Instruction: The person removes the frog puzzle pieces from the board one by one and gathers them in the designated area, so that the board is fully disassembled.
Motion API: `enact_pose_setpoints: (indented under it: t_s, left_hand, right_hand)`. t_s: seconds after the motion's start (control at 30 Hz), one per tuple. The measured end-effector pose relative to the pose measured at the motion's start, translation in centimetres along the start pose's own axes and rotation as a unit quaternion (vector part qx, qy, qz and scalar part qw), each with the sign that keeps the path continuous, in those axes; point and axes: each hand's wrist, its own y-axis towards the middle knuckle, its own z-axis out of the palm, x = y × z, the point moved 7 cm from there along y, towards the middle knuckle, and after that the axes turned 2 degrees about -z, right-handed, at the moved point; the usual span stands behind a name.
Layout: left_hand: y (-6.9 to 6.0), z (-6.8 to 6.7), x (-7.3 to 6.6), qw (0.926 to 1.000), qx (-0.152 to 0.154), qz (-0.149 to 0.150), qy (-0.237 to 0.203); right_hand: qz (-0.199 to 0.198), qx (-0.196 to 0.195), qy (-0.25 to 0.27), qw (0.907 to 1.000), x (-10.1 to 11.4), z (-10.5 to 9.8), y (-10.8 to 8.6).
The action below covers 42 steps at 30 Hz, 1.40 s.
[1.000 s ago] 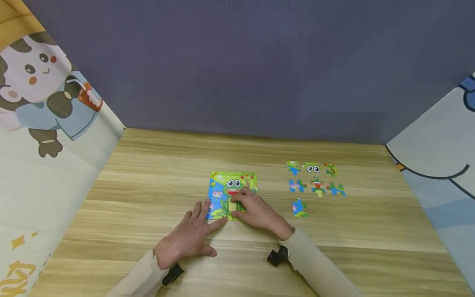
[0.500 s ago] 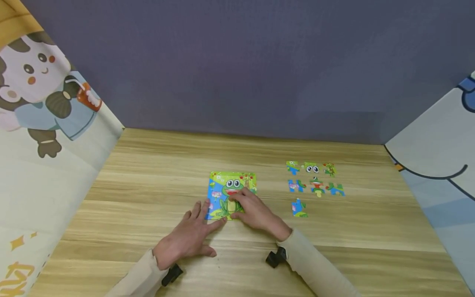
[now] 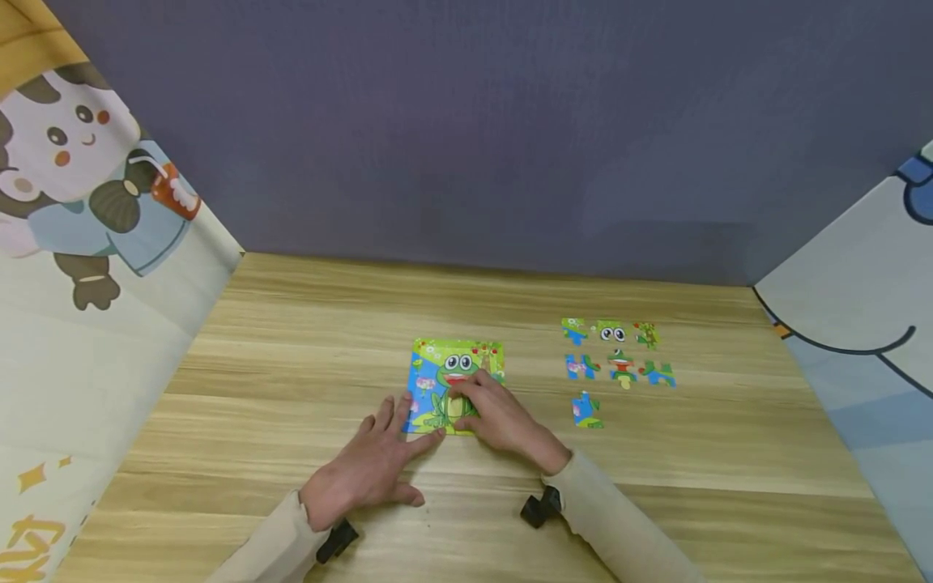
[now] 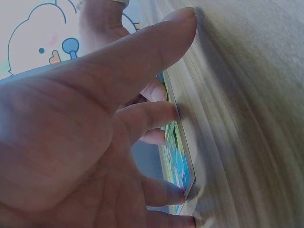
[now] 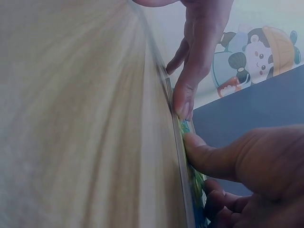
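A square frog puzzle board [image 3: 426,364] lies flat on the table, its picture partly covered by my hands. My left hand [image 3: 372,461] is spread at its lower left, fingertips and thumb touching the edge. Over the frog's belly, the thumb and curled fingers of my right hand [image 3: 506,417] pinch at a puzzle piece [image 3: 455,407] lying in the board. In the right wrist view the right thumb [image 5: 204,154] touches the board's face; the other fingers curl beside it. The left wrist view shows the left fingers [image 4: 159,116] against the board's rim.
To the right lie several loose puzzle pieces: one with the frog's eyes [image 3: 611,332], one with its mouth [image 3: 623,364], and a blue one [image 3: 585,410] below. The wooden table [image 3: 306,324] meets a dark panel [image 3: 496,138] at the back, with cartoon-printed walls at both sides.
Both hands stay in nearly the same place on the board, with the right hand's fingers shifting only slightly. The loose pieces lie as before; the head view drifts a little.
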Motion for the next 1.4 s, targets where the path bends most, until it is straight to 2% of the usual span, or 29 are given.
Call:
enact_pose_setpoints:
  t_s: [0.57,1.07,1.4]
  left_hand:
    - [-0.1,0.0,-0.1,1.0,0.004,-0.003,0.002]
    - [-0.1,0.0,-0.1,0.9998,0.017,-0.007,0.0]
    - [-0.3,-0.2,-0.1,0.9999,0.011,-0.002,-0.003]
  right_hand:
    - [-0.038,-0.022,0.008,0.999,0.5,-0.8,-0.3]
    - [-0.104,-0.013,0.049,0.9933,0.4,-1.7,-0.4]
    - [-0.093,-0.026,0.09,0.9913,-0.1,-1.9,-0.3]
